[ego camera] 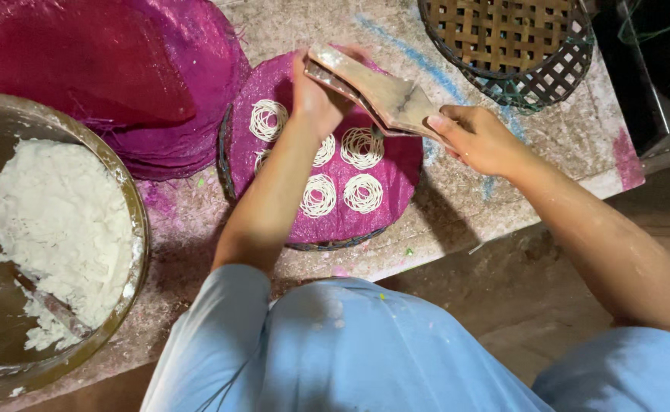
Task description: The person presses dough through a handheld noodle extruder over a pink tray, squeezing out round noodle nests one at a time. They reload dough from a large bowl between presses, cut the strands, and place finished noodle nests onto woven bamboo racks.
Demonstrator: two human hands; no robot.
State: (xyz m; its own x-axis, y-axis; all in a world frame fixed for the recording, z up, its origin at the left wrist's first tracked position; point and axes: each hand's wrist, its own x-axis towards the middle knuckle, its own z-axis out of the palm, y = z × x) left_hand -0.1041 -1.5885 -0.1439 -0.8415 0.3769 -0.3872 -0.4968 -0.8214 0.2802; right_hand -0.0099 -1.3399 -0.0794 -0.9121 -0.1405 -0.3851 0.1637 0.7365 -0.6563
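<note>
Noodle press (377, 95), a wooden two-handled squeezer, is held over the round tray (228, 164) lined with a purple mesh mat (396, 172). Left hand (316, 91) is closed round the far handle end, right hand (476, 137) closed round the near end, both clamped on the press, the two handles lying close together. Five or so white noodle coils (363, 193) already lie on the mat, spaced apart, one partly hidden under the left forearm. The press sits above the upper middle of the mat, just beside the coil there. To do this well, as I judge it: squeeze evenly with both hands, move the press in small circles so each coil stays round, keep coils from touching, fill the bare mat at right. Big metal bowl (132, 221) of white dough (56, 229) at left, touching nothing in hand. Stack of spare purple mats (159, 84) behind it, an empty woven basket (537, 76) at top right, all on a rough table (457, 221)
</note>
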